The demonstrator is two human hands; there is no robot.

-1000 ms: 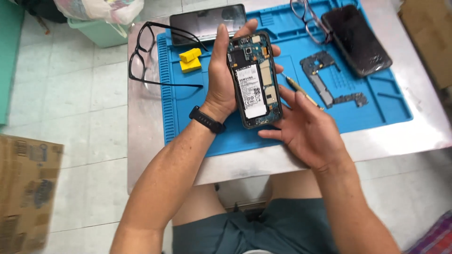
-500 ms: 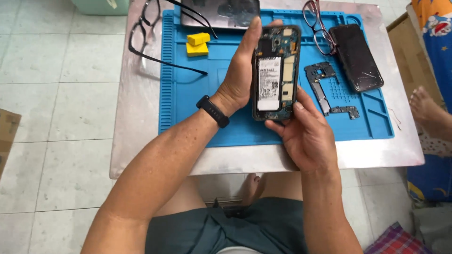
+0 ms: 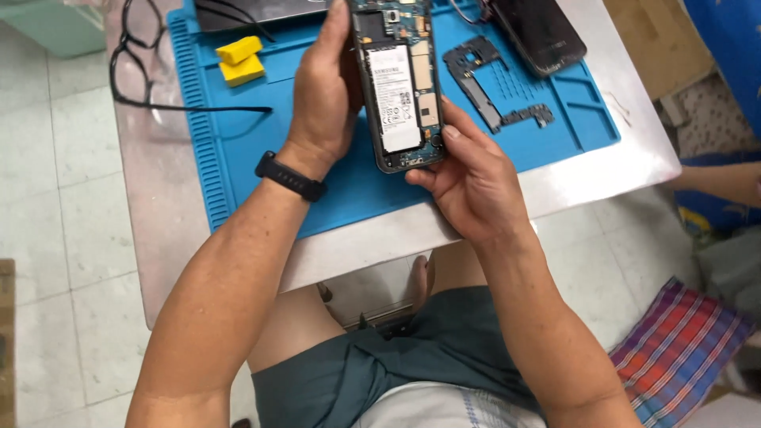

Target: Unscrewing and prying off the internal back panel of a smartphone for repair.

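Blue mat point(image 3: 238, 182) is covering the metal table point(image 3: 151, 182); glasses point(image 3: 131, 59) and two yellow blocks point(image 3: 238, 59) are lying at upper left. Left hand point(image 3: 321, 95) is clasping the opened phone point(image 3: 396, 83) along its left edge at upper centre, above the mat. Right hand point(image 3: 476, 182) is cupping its bottom end, thumb on the right edge. Steady support at both edges is advisable. Phone's long axis is running near vertical in frame, bottom end toward the person. Black frame part point(image 3: 491, 87) is lying at right.
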